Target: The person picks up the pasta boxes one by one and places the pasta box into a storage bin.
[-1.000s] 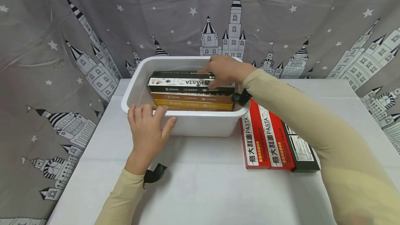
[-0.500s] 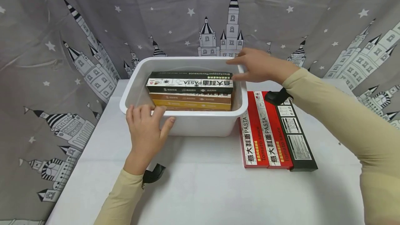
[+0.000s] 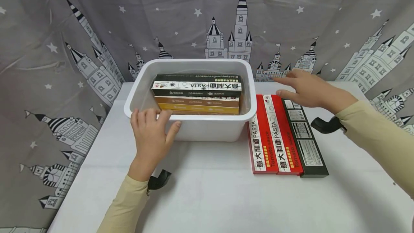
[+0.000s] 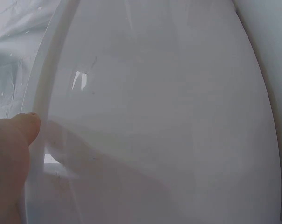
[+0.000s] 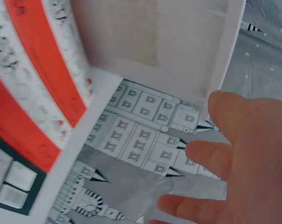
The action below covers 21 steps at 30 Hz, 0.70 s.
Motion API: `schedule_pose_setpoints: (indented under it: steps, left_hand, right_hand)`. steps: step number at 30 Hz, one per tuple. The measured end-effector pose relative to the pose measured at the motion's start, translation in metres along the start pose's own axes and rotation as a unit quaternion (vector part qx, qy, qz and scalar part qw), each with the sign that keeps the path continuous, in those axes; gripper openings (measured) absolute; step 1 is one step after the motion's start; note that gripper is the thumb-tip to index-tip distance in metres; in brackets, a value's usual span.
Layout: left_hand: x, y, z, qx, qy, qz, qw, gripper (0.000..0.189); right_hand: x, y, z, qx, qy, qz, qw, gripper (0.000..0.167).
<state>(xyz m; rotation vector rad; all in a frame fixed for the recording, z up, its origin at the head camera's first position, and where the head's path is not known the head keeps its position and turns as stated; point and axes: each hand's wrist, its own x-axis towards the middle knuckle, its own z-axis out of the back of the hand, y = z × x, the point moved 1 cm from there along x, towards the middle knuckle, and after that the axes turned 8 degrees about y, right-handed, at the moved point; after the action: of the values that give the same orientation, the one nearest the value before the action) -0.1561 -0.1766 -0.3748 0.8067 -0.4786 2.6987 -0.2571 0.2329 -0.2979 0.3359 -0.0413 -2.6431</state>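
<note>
A white plastic bin [image 3: 207, 128] holds several pasta boxes standing on edge: black ones [image 3: 197, 86] at the back, a brown one [image 3: 198, 101] and a yellow one [image 3: 200, 108] nearer the front. My left hand [image 3: 149, 136] grips the bin's front rim near its left corner, fingers over the edge and thumb outside. In the left wrist view the thumb [image 4: 31, 125] lies along the rim. My right hand [image 3: 308, 87] hovers holding nothing, fingers extended, above the far ends of two red pasta boxes [image 3: 266, 136] and a black pasta box [image 3: 305, 143] to the right of the bin.
A white cloth [image 3: 207, 190] covers the table. Behind it hangs a grey curtain [image 3: 181, 6] printed with castles and stars. The red and black boxes lie side by side close to the bin's right wall.
My right hand has come out of the bin and moved right, over the boxes on the table. The left hand and the boxes in the bin stay as they were.
</note>
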Motion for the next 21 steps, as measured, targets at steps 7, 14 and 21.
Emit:
schedule_pose_setpoints:
  steps: [7,14,21]
  left_hand:
    - [0.001,0.0,0.0,0.002,0.001,-0.003,1.0,0.068]
    - [0.001,0.0,0.0,0.003,-0.004,-0.002,1.0,0.063]
    - [0.0,0.001,0.0,0.0,-0.003,-0.001,1.0,0.04]
  right_hand:
    - [-0.032,-0.018,-0.033,0.027,0.006,-0.049,0.9984,0.061]
    - [-0.058,-0.028,-0.063,0.059,0.019,-0.088,0.9942,0.065]
    - [-0.074,-0.029,-0.094,0.077,0.009,-0.115,0.9904,0.069]
